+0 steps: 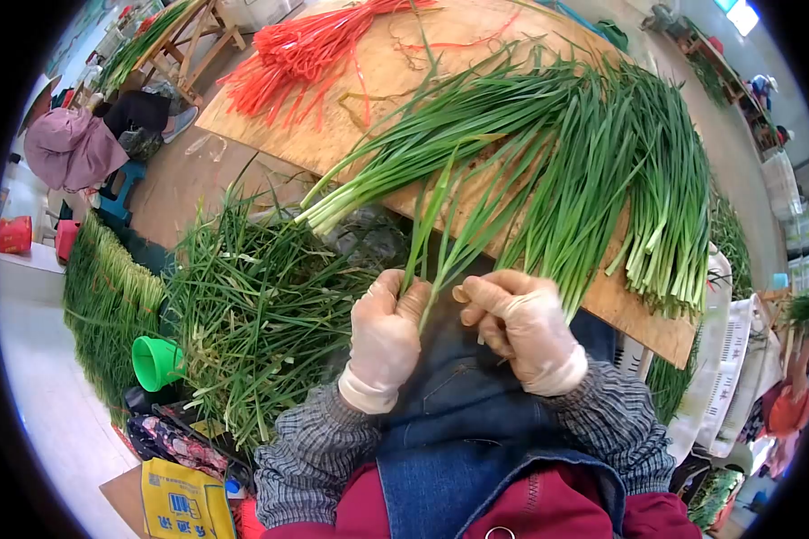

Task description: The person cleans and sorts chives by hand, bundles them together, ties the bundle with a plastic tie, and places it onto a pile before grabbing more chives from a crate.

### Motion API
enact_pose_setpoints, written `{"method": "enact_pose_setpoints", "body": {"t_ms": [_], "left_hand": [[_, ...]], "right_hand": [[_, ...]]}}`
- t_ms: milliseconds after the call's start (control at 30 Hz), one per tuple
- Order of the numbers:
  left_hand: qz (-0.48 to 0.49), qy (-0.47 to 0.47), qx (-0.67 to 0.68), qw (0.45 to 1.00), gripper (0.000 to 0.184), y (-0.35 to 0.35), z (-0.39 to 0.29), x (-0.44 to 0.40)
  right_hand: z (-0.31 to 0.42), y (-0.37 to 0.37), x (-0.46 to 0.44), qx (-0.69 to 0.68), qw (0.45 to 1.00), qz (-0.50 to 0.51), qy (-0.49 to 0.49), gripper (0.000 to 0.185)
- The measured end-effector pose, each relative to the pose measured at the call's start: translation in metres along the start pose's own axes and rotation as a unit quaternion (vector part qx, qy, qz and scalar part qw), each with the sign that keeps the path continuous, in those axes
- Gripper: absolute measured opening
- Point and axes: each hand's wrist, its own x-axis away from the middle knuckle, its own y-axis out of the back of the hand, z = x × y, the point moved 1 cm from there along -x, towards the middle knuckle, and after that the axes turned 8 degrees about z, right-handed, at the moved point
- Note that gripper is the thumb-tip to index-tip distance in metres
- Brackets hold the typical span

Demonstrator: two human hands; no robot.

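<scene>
My left hand (pixel 386 337), in a thin pale glove, is closed around a few garlic chives (pixel 436 256). Their green leaves rise from the fist and lean over the table edge. Beside it, my gloved right hand (pixel 521 328) has its fingers curled and thumb and forefinger close together near the stalks. What it pinches, if anything, is too small to make out. Just beyond both hands, a large pile of chives (pixel 566 135) is spread on the wooden board (pixel 270 144), with some pale stem ends hanging over the near edge.
Red ties (pixel 306 54) lie at the board's far left. To my left is a heap of loose leaves (pixel 252 305), beside a green cup (pixel 156 363) and bundled chives (pixel 108 296). White crates (pixel 728 377) stand at right. A person (pixel 76 148) sits at far left.
</scene>
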Motion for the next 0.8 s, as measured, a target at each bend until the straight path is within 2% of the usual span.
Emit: {"method": "enact_pose_setpoints", "body": {"t_ms": [100,133,233,267,300,333,367,400,433,467,533,567,633,700,767,800], "left_hand": [[-0.037,-0.1,-0.001,0.994,0.009,-0.012,0.002,0.006],[-0.05,-0.154,-0.104,0.981,0.007,-0.007,0.002,0.01],[-0.058,-0.195,-0.079,0.976,0.006,0.012,0.002,0.027],[-0.057,-0.169,-0.015,0.984,0.006,0.024,0.0,0.038],[-0.125,-0.168,0.065,0.976,0.006,0.03,0.001,0.046],[-0.153,-0.178,0.135,0.963,0.008,0.043,-0.007,0.052],[-0.196,-0.176,0.122,0.957,0.01,0.071,0.007,0.057],[-0.298,-0.13,0.072,0.943,0.013,0.096,0.017,0.063],[-0.352,-0.105,0.1,0.925,0.016,0.12,0.027,0.07],[-0.426,-0.029,0.067,0.902,0.016,0.142,0.036,0.078],[-0.34,0.135,-0.134,0.921,0.017,0.187,0.062,0.095],[-0.19,0.142,-0.471,0.85,0.016,0.224,0.116,0.107],[-0.212,0.244,-0.591,0.739,0.018,0.191,0.089,0.092],[-0.243,-0.057,-0.565,0.787,0.025,0.157,0.057,0.065],[-0.271,-0.206,-0.46,0.82,0.025,0.108,-0.003,0.027],[-0.257,-0.243,-0.483,0.801,0.027,0.095,-0.022,0.01]], "right_hand": [[-0.008,-0.002,-0.006,-0.078,0.997,0.004,-0.006,0.019],[-0.007,-0.005,-0.007,-0.091,0.996,0.019,-0.001,0.018],[0.004,-0.013,-0.004,-0.063,0.996,0.024,0.055,0.015],[0.01,-0.011,-0.003,-0.059,0.996,0.015,0.059,0.014],[0.016,-0.008,-0.003,-0.049,0.997,0.0,0.067,0.013],[0.019,-0.003,-0.004,-0.052,0.994,-0.013,0.093,0.013],[0.022,0.004,-0.004,-0.054,0.991,-0.025,0.12,0.012],[0.023,0.013,-0.003,-0.056,0.988,-0.034,0.137,0.012],[0.027,0.018,0.001,-0.051,0.988,-0.045,0.139,0.012],[0.029,0.024,0.002,-0.046,0.988,-0.055,0.139,0.013],[0.029,0.037,0.003,-0.029,0.988,-0.064,0.14,0.015],[0.03,0.038,0.004,-0.036,0.986,-0.085,0.14,0.017],[0.024,0.05,0.004,-0.009,0.993,-0.064,0.1,0.016],[0.017,0.052,0.005,-0.014,0.994,-0.065,0.089,0.018],[0.018,0.05,0.009,-0.005,0.992,-0.076,0.096,0.023],[0.021,0.048,0.013,0.003,0.99,-0.089,0.108,0.025]]}}
